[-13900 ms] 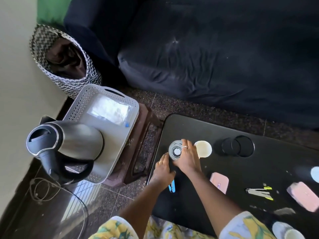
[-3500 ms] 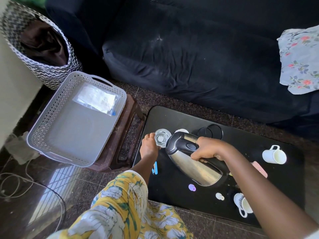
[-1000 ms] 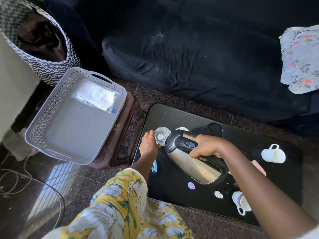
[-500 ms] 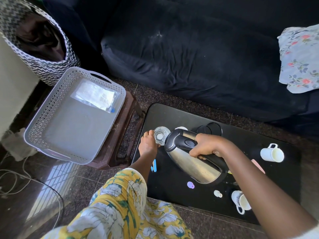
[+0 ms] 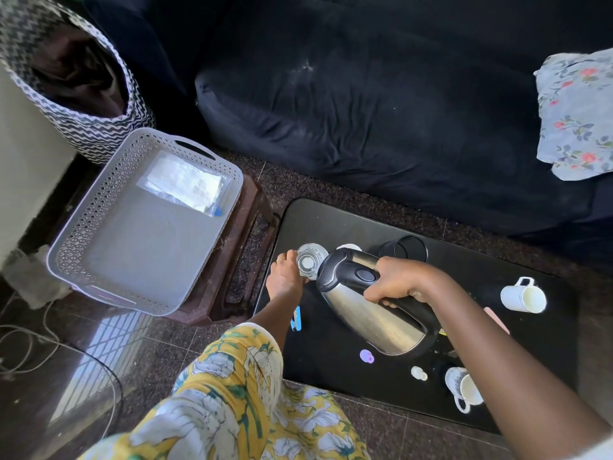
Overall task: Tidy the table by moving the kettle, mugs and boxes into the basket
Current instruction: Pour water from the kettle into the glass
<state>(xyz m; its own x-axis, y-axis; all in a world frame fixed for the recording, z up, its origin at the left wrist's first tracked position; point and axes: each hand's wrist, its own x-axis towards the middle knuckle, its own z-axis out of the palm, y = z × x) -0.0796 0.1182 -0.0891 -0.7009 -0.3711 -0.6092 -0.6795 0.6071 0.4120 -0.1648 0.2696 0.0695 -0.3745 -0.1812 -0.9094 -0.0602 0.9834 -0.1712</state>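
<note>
Head view: my right hand [image 5: 396, 284] is clenched on the handle of the kettle [image 5: 371, 303], tipped spout-first over the glass [image 5: 310, 261] my left hand [image 5: 284, 281] grips. Nothing has shifted for seconds. The basket [image 5: 99, 207], far left, holds only a packet [image 5: 185, 185]; tidying is stalled.

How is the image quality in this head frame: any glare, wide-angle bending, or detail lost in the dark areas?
Head view: sharp overall; window glare streaks the glossy dark floor tiles; the steel electric kettle shows soft highlights; the dark navy sofa loses fold detail in shadow; wide-angle bending curves the glossy black table edge.
</note>
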